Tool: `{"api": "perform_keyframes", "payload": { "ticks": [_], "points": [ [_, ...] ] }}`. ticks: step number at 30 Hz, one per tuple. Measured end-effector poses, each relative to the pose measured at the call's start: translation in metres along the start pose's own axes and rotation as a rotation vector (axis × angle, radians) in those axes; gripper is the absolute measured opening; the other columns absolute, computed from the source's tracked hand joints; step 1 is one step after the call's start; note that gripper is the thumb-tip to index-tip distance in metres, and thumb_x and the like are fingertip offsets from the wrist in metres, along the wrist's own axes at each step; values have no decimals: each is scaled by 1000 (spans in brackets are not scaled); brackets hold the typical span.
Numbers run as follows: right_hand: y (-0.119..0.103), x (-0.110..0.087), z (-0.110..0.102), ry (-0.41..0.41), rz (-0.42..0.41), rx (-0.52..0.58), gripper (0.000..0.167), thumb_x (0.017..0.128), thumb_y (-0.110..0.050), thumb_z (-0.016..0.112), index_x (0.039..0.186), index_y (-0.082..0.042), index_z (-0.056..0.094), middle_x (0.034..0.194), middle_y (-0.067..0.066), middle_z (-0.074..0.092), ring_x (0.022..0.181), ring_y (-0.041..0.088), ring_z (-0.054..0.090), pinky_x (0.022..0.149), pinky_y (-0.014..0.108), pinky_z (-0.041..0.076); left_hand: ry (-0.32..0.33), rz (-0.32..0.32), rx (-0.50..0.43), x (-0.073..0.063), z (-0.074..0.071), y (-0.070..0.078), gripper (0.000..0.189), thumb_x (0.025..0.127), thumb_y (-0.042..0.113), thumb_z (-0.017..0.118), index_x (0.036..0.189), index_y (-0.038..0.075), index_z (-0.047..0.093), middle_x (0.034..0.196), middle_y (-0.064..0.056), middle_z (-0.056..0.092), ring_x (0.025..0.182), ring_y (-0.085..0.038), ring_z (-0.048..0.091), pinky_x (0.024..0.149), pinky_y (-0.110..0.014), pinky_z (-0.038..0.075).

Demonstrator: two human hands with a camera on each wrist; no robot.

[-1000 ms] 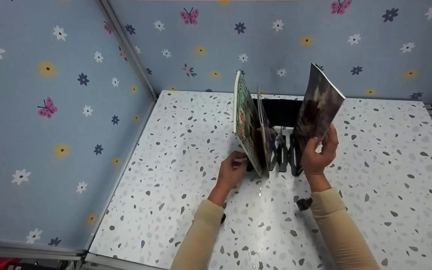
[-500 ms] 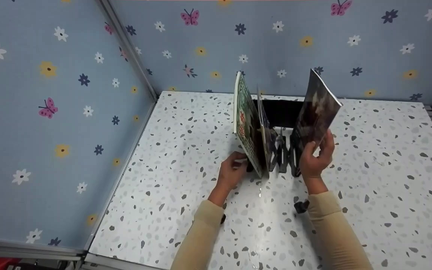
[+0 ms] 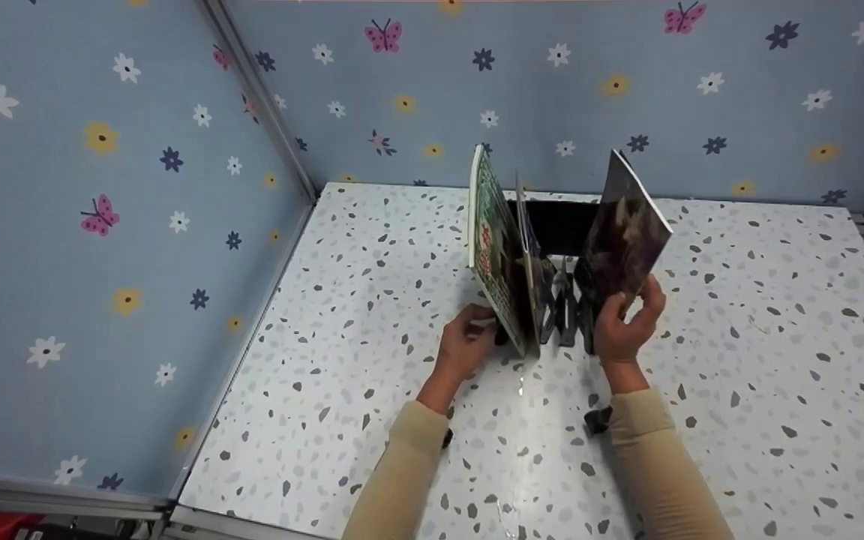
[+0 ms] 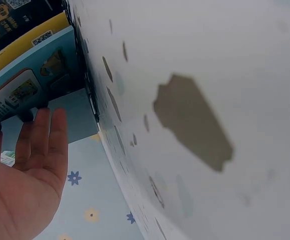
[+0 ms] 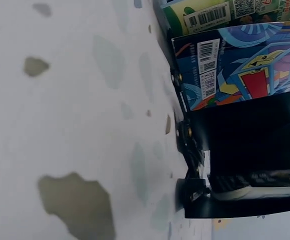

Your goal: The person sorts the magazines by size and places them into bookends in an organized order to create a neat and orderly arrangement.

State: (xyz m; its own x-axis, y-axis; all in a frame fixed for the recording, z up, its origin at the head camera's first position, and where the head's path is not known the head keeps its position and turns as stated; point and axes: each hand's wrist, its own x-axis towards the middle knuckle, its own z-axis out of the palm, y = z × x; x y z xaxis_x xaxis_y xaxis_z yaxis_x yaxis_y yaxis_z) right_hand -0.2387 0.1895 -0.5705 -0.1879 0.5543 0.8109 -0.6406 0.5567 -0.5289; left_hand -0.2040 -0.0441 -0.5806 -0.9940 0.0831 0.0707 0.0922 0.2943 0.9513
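Observation:
My right hand (image 3: 625, 330) pinches the lower near corner of a thin dark-covered book (image 3: 623, 232), thumb on one side and fingers on the other. The book stands tilted at the right end of a black folding book rack (image 3: 563, 225); in the right wrist view its pale page edge (image 5: 270, 192) lies against the black end plate (image 5: 285, 207), with the hand out of sight. My left hand (image 3: 466, 345) is low beside the rack's left end. Its fairly straight fingers (image 4: 39, 132) reach to the blue book cover (image 4: 34, 80).
A green book with red lettering (image 3: 496, 247) leans at the rack's left, next to thinner books (image 3: 526, 247). A gap with black hinged bars (image 3: 568, 315) separates them from the dark book. The speckled table (image 3: 357, 315) meets a blue flowered wall (image 3: 432, 90) behind.
My right hand and the dark book have moved down and to the left, lower into the rack's right end. The left hand and the other books have stayed in place.

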Motion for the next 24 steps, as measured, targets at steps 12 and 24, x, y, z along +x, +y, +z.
{"api": "perform_keyframes", "payload": {
  "ticks": [12,24],
  "points": [
    [-11,4,1,-26,83,4,40,77,13,51,116,18,46,107,12,56,78,15,44,70,23,32,8,23,-5,0,-1,-3,19,91,20,59,108,15,67,116,-2,69,92,-19,68,79,-31,55],
    [-21,17,1,-6,149,35,34,87,-7,59,110,16,49,106,-6,50,87,9,46,80,22,37,11,27,10,0,0,-3,20,90,22,58,107,17,66,114,0,69,90,-16,68,79,-29,55]
  ]
}}
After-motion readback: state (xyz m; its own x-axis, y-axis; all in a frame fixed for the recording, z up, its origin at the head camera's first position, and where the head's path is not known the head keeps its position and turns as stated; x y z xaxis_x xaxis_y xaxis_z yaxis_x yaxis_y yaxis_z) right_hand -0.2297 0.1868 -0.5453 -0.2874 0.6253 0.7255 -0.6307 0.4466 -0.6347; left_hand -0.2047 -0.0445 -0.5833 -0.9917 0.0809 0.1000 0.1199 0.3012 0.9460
